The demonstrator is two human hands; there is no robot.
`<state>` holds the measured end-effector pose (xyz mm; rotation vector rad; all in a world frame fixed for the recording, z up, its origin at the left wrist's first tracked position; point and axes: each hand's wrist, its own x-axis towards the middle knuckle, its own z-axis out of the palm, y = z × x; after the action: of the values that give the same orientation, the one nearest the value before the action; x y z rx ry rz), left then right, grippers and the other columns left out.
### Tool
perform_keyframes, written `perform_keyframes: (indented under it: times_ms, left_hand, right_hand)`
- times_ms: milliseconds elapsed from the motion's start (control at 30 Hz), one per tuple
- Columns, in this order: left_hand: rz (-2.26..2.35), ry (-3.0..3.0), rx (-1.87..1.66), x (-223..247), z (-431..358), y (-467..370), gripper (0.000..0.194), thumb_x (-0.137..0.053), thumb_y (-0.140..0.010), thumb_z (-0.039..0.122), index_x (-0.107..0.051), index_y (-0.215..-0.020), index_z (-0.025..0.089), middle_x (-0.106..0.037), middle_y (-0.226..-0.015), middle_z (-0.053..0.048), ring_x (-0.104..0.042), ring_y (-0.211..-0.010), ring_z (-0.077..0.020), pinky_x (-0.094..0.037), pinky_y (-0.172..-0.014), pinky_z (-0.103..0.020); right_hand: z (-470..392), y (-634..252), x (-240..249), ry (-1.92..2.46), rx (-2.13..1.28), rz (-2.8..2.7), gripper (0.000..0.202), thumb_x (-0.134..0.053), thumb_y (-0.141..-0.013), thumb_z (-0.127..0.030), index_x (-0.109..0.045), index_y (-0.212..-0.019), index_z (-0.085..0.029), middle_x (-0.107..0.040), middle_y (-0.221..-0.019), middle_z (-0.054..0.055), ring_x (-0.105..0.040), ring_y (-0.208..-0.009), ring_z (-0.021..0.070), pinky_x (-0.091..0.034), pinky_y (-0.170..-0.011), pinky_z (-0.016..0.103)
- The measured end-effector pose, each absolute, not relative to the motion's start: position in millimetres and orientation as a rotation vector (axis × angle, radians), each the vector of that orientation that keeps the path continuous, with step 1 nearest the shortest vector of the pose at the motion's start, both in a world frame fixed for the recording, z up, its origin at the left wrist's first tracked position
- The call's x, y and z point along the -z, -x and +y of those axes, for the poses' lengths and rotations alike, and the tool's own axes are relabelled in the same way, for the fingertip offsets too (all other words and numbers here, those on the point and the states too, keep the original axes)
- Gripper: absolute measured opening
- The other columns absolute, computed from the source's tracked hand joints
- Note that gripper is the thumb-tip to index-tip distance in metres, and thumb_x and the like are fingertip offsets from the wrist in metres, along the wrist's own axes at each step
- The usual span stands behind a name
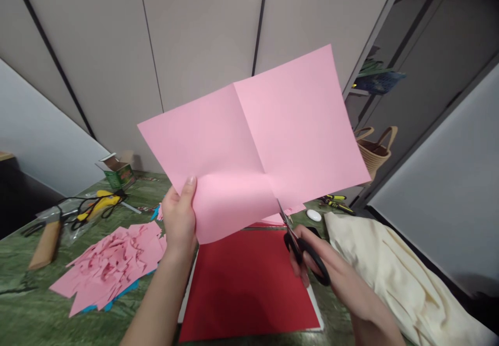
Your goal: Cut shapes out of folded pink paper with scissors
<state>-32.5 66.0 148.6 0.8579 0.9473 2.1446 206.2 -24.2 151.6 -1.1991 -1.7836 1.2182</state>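
Observation:
A large sheet of pink paper (296, 127) with a crease down its middle is held up above the table. My left hand (180, 216) pinches its lower left edge, thumb on the near face. Black-handled scissors (300, 255) sit in my right hand (323, 263), fingers in the loops. The blades meet the lower edge of the paper close to the crease; how far they are parted is hard to make out. Below the sheet lies a stack of red paper (249, 289), with white edges showing beneath it.
On the left are cut pink paper pieces (113, 263) over blue ones, a yellow-handled tool (99, 205) with a cord, and a green box (119, 174). Cream cloth (385, 257), a white oval object (313, 215) and yellow-black pliers (337, 204) lie right. A woven basket (374, 153) stands behind.

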Motion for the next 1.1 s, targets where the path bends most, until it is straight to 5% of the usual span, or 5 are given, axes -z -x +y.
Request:
perform_keyframes:
  times_ms: [1100]
  left_hand:
    - [0.979, -0.876, -2.139, -149.4, 65.4, 34.0, 0.038, -0.064, -0.072, 0.04, -0.065, -0.1, 0.014, -0.067, -0.101, -0.01, -0.064, -0.084, -0.0198, -0.052, -0.073, -0.028]
  right_hand:
    - [-23.6, -203.9, -149.3, 1.244, -1.146, -1.81, 0.025, -0.04, -0.091, -0.043, -0.047, -0.086, -0.019, -0.053, -0.069, -0.001, -0.047, -0.061, 0.0116, -0.039, -0.062, 0.024]
